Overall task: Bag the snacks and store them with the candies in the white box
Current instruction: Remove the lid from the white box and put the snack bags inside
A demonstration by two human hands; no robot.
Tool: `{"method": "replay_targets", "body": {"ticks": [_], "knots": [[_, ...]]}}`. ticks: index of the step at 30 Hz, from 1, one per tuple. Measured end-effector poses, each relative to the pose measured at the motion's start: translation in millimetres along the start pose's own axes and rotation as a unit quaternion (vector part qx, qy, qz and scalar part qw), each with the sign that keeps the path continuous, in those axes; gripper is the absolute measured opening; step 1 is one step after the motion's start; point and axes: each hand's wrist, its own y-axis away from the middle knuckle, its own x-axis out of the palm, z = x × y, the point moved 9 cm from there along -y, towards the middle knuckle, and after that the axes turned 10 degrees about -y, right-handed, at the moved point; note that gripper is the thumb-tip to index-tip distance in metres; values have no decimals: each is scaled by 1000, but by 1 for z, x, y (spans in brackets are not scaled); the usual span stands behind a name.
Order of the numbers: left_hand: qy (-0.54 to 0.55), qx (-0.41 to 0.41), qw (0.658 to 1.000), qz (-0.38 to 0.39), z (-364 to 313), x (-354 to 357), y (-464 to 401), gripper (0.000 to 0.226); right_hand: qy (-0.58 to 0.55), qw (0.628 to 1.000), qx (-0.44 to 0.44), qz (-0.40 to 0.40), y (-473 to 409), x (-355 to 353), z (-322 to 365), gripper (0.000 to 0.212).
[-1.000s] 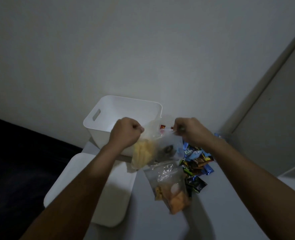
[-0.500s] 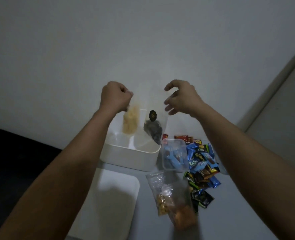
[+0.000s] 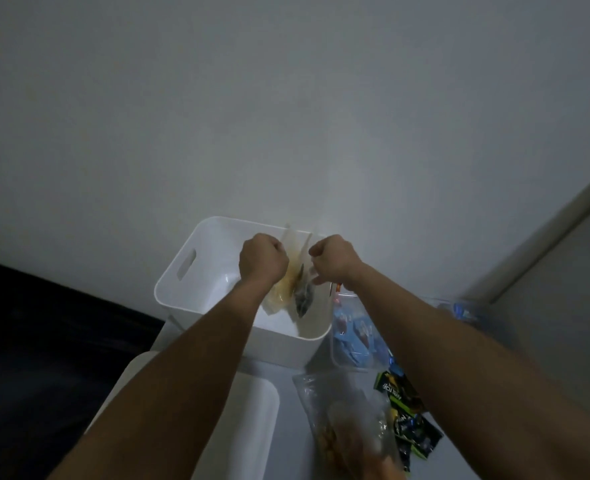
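A white box (image 3: 182, 282) with a handle slot stands against the wall. My left hand (image 3: 263, 259) and my right hand (image 3: 333, 259) are both above its opening, each pinching the top of a clear bag of snacks (image 3: 292, 287) that holds yellow pieces and a dark piece. The bag hangs down into the box. A second clear bag with orange snacks (image 3: 350, 431) lies on the table in front. Wrapped candies (image 3: 408, 414) lie beside it at the right.
The box's white lid (image 3: 241, 420) lies flat at the front left. A small clear container with blue wrappers (image 3: 350, 336) stands right of the box. A dark area fills the left side beyond the table edge. A door frame runs at the right.
Both hands have lowered the bag from above the box down into its opening. My right hand, which was loose half a second ago, is closed on the bag's top again.
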Motion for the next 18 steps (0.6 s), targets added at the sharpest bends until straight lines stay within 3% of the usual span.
{"method": "replay_targets", "body": {"ticks": [2, 5, 7, 10, 13, 15, 18], "knots": [[-21, 13, 1000, 14, 1, 15, 2, 19, -8, 1000, 22, 15, -3, 7, -9, 33], [-6, 33, 994, 108, -1, 57, 5, 24, 5, 998, 55, 39, -6, 13, -21, 35], [-4, 5, 987, 163, 4, 79, 5, 31, 7, 997, 65, 32, -8, 10, -25, 35], [91, -60, 972, 210, 15, 89, 6, 38, 17, 998, 60, -11, -8, -4, -24, 34], [114, -42, 973, 195, 19, 78, 7, 35, 1, 997, 17, -71, -7, -27, -21, 32], [129, -14, 980, 149, 14, 61, 12, 28, -8, 996, 9, -92, 2, -40, -27, 18], [139, 41, 986, 78, -1, 30, 33, 32, 4, 997, 59, -39, 26, -44, -50, 12]]}}
